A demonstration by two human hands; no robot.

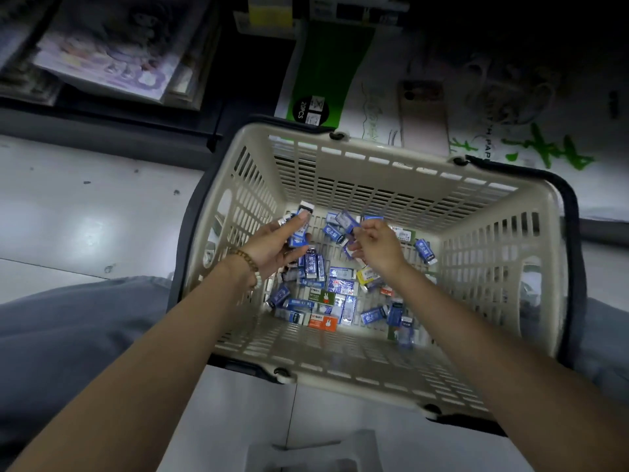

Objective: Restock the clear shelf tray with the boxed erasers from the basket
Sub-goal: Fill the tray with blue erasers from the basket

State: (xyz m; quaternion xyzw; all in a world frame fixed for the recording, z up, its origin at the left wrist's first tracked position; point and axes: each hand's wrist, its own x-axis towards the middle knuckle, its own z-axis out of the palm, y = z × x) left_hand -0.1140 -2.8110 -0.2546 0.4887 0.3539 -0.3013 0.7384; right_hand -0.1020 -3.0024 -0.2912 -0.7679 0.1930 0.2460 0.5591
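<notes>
Left grip (272, 248) is being curled round a small stack of blue boxed erasers (300, 229), with the thumb lying along the top box. The right grip (372, 245) is being pinched on a single blue eraser box (344, 220). A second box may be tucked under its fingers, but that cannot be told. Both grips are being held near each other, low inside the beige shopping basket (340, 141). A bead bracelet (247, 262) is being worn at the left wrist.

Beneath the grips, the loose eraser pile (335, 287) is lying scattered over the slotted basket floor. Most boxes are blue, with an orange rabbit box (323, 322), a green rabbit box (321, 297) and a yellow-edged box (367, 274) mixed in. The basket is being rested on the pale tiled floor (85, 226), with packs of paper (493, 131) behind it.

The clear shelf tray is not being shown plainly. A pale blurred container (313, 451) at the bottom edge may be it.

Gathering is judged to be under way, with nothing being carried to the tray yet. The left stack is being kept together by finger pressure alone, so another box being pushed onto it could fan it out and spill it back into the pile. Because the kinds are being kept mixed, a wrong box could be lifted along with the blue ones.
</notes>
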